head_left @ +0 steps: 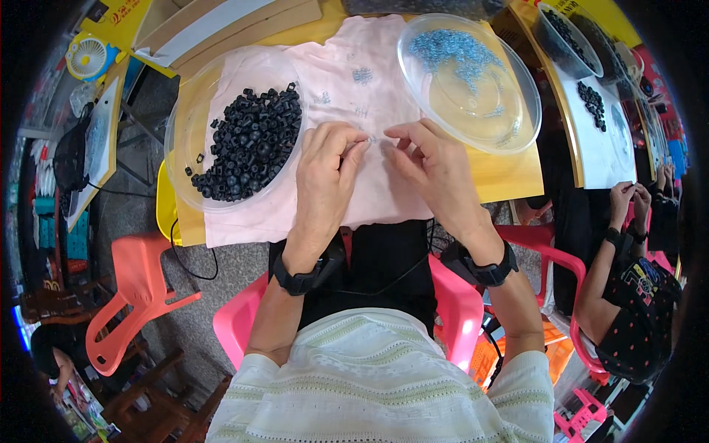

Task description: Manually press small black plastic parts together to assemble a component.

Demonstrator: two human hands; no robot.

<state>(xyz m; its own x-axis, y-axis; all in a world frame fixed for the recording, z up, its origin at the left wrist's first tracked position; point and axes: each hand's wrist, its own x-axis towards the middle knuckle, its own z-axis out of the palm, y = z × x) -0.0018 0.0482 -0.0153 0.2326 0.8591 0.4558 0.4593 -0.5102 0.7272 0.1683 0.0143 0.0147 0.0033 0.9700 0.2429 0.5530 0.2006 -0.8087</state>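
Observation:
Both my hands work close together above a pale pink cloth (384, 184). My left hand (325, 166) is closed in a pinch, with a tiny pale bit at its fingertips too small to name. Facing it, my right hand (436, 162) has its fingers curled and thumb and forefinger brought near each other; what they hold, if anything, cannot be made out. Left of my hands, a clear round tray (181, 140) holds a heap of small black plastic parts (251, 144). To the right, another clear round tray (480, 133) holds many small light-blue pieces (450, 52).
Under the cloth is a yellow table (517, 173), with a cardboard box (221, 33) at its far left. A red-orange chair (140, 273) stands at left. At right, a person (628, 295) sits by another table (591, 140) with tubs of black parts (565, 37).

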